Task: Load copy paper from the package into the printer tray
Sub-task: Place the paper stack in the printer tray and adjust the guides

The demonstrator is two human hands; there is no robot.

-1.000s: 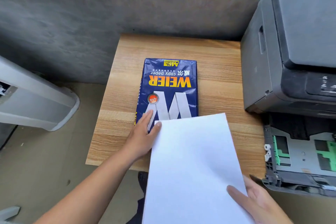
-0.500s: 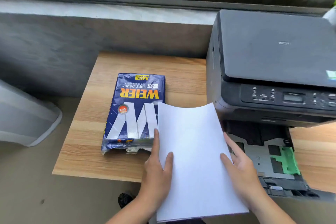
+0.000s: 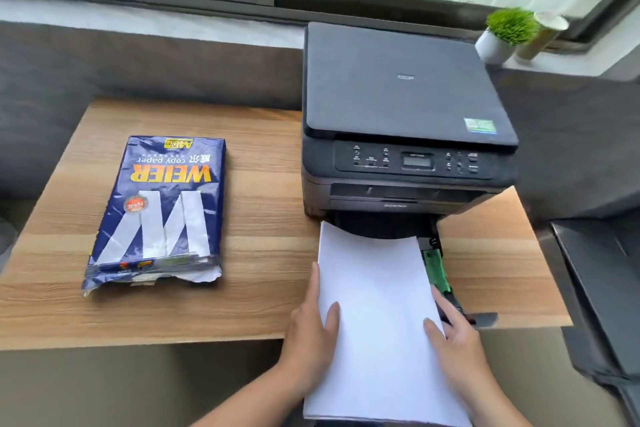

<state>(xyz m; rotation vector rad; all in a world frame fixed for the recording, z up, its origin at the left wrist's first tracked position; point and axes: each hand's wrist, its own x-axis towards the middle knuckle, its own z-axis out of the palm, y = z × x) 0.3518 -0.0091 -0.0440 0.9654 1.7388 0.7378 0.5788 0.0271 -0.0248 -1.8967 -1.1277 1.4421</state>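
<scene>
A stack of white copy paper [image 3: 377, 308] hangs over the pulled-out printer tray [image 3: 437, 265], its far edge at the dark slot under the printer [image 3: 405, 121]. My left hand [image 3: 311, 333] grips the stack's left edge, thumb on top. My right hand [image 3: 453, 340] holds the right edge, thumb on top. Only the tray's right side with a green guide shows past the paper. The blue WEIER paper package [image 3: 162, 211] lies on the wooden table [image 3: 263, 246] to the left, its near end torn open.
A small potted plant [image 3: 502, 35] and a pale cup [image 3: 543, 33] stand on the window sill behind the printer. A dark object [image 3: 602, 291] sits off the table's right edge. The table's near edge runs under my hands.
The paper stack has moved right, from beside the package to over the tray in front of the printer. My left hand went from the package to the stack's left edge.
</scene>
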